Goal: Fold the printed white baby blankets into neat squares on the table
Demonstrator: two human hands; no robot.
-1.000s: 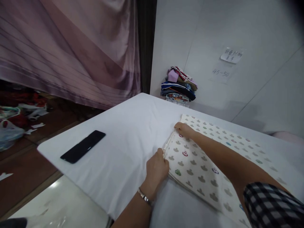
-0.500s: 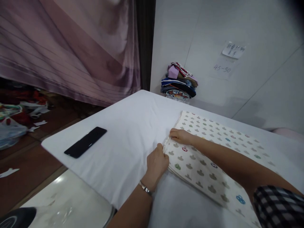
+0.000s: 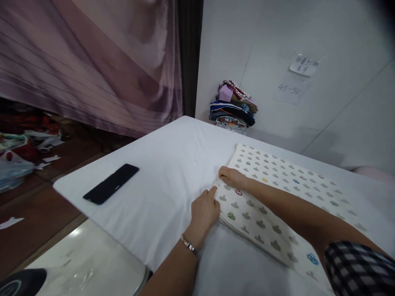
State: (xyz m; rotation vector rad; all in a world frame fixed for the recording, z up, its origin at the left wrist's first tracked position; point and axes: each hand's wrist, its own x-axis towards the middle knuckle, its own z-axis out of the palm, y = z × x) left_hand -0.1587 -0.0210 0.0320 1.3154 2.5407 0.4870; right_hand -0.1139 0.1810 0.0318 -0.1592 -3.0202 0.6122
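A white cloth with grey, red, green and blue mushroom prints [image 3: 271, 234] lies folded in layers on the white-covered table. My left hand [image 3: 205, 209], with a silver bracelet at its wrist, is closed on the cloth's near left corner, thumb on top. Just beyond it, my right hand [image 3: 232, 177] pinches the same left edge from above, fingertips curled over the rim. The right forearm crosses over the cloth, with a checked sleeve at the elbow. The layers under both sets of fingers are hidden.
A black phone [image 3: 111, 184] lies on the table's left part. Folded clothes [image 3: 233, 107] are stacked by the wall at the far edge. A pink curtain [image 3: 123, 70] hangs behind. At lower left is a pale glossy surface [image 3: 89, 259] with a dark object [image 3: 23, 283].
My right hand has shifted slightly left along the cloth's edge. The left hand stays on the corner, its index finger reaching a little further forward.
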